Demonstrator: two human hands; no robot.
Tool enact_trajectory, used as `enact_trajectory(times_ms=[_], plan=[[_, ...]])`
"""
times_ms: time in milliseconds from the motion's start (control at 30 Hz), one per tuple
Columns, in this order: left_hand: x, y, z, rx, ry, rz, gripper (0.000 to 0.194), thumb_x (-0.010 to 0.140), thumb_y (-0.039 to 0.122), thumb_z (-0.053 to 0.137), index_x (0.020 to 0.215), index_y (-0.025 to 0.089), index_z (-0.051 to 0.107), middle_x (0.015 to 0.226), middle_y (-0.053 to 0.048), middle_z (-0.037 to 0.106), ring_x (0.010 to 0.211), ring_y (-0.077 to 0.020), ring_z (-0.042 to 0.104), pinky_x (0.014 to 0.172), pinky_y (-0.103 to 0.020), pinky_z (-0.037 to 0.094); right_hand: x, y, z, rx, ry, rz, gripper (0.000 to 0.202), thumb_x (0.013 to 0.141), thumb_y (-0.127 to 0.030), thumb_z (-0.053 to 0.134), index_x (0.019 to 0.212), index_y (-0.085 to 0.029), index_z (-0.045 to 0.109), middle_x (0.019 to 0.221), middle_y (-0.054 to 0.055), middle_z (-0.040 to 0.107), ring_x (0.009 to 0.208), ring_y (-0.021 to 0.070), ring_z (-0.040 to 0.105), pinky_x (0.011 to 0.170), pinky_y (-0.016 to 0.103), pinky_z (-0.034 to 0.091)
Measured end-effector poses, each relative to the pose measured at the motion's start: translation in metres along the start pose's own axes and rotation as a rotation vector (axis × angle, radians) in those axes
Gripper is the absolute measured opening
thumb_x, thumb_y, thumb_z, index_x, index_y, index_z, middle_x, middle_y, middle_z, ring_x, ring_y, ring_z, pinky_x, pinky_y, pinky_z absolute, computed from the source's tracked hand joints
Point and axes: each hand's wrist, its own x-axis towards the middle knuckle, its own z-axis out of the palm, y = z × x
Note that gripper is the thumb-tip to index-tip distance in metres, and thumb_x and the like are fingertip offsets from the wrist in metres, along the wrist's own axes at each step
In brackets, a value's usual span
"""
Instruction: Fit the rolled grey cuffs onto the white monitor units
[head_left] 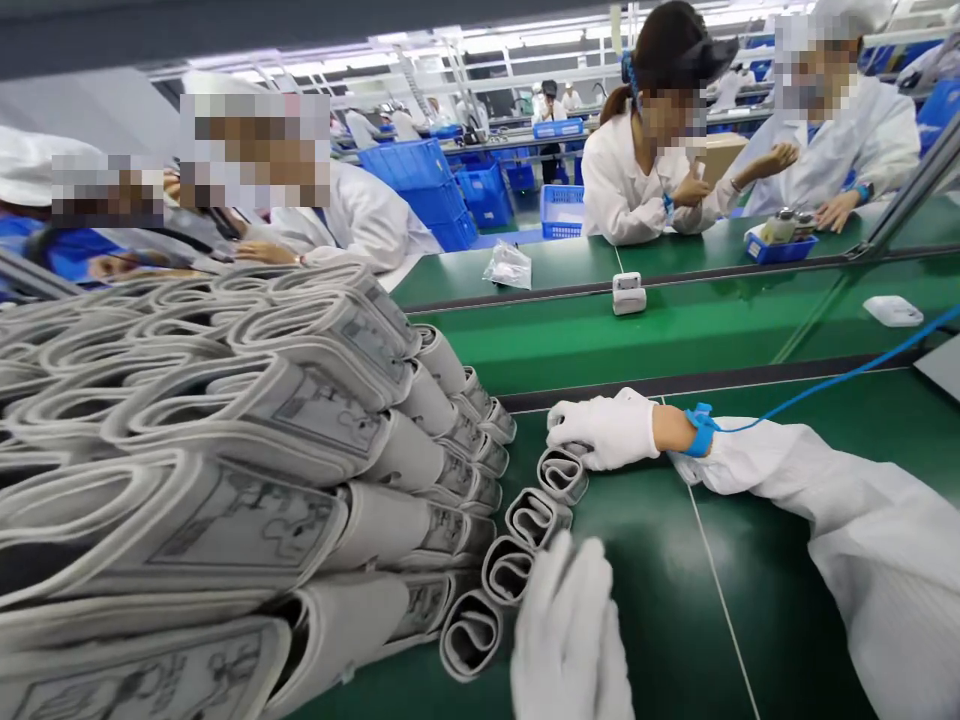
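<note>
Rolled grey cuffs point(536, 515), soft and light, best pinched at the rolled end, rowed on green table point(675, 600); right hand point(604, 430) fingers together atop farthest roll; left hand point(570, 640) flat, apparently touching nearest.

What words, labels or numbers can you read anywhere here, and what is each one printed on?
No text can be read in this view.
Stacked grey cuffs: printed panels with line drawings, and any lettering is too blurred to read.
Rolled cuffs between the left hand and right hand: no print visible.
Small white device on the green belt: no legible marking.
Blue crates: no legible labels.
</note>
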Motion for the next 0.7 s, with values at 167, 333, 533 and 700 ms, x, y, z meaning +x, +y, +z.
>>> enact_trajectory(times_ms=[167,333,533,700], plan=[[0.051,-0.017,-0.011,0.351,-0.25,0.001,0.049,0.101,0.026,0.061,0.145,0.007,0.053,0.142,-0.024,0.065,0.129,-0.0433,0.064,0.101,-0.059,0.056,-0.033,-0.02,0.006,0.021,0.015,-0.095,0.013,0.096,-0.016,0.061,0.105,-0.018,0.07,0.116,0.007,0.062,0.075,0.015,0.056,0.067,0.03,0.043],[0.036,-0.013,-0.015,0.415,-0.292,0.008,0.045,0.1,0.028,0.059,0.142,0.011,0.054,0.113,-0.015,0.077,0.092,-0.0324,0.072,0.077,-0.044,0.056,-0.063,-0.056,-0.02,-0.159,0.098,-0.126,0.019,0.09,-0.016,0.057,0.103,-0.02,0.071,0.109,0.01,0.065,0.081,0.022,0.056,0.064,0.034,0.036],[0.012,-0.004,-0.022,0.261,-0.173,0.215,0.037,0.093,0.018,0.059,0.13,0.013,0.061,0.105,-0.012,0.077,0.097,-0.0282,0.069,0.095,-0.043,0.049,-0.114,-0.091,-0.018,0.152,0.392,-0.071,0.041,0.076,-0.015,0.055,0.115,-0.025,0.063,0.095,0.006,0.066,0.077,0.0215,0.061,0.064,0.035,0.047],[0.026,0.006,-0.012,0.104,-0.238,0.263,0.026,0.098,0.021,0.056,0.122,0.017,0.064,0.102,-0.007,0.078,0.097,-0.0233,0.069,0.102,-0.04,0.046,-0.152,-0.093,0.009,0.888,0.508,0.413,0.046,0.073,-0.01,0.071,0.114,-0.028,0.061,0.089,-0.001,0.065,0.065,0.0155,0.06,0.061,0.031,0.054]])
